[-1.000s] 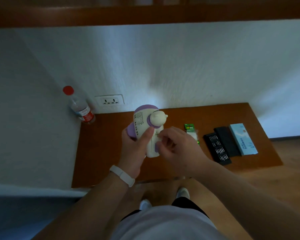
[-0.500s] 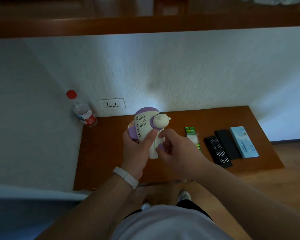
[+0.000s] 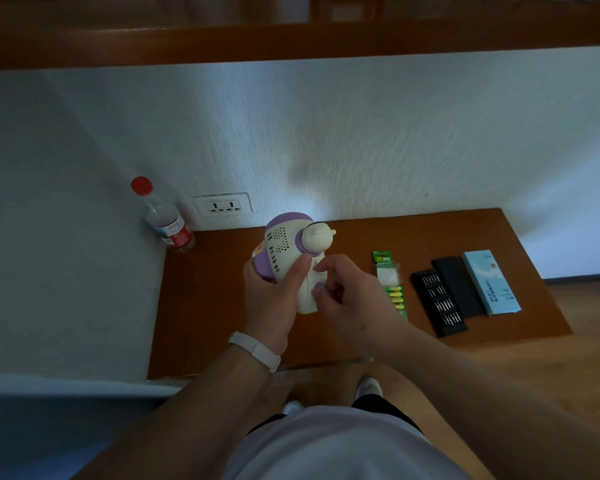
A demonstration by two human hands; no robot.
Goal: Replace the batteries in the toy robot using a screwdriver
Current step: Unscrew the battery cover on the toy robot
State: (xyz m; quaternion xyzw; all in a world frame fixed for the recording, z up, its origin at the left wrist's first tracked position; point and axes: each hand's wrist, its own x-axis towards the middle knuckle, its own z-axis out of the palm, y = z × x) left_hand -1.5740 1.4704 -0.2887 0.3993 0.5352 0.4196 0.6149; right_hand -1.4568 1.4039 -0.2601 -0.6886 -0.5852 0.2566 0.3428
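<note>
Two hands meet at the toy robot [image 3: 291, 244], held above the table [image 3: 222, 289] with its head end farthest away. The left hand [image 3: 274, 299] wraps its body. The right hand [image 3: 350, 299] touches its lower back with curled fingertips; whether they pinch anything, I cannot tell. Beyond, rightward, lie batteries [image 3: 392, 285], then the screwdriver kit [image 3: 437, 299], nearer the right hand.
</note>
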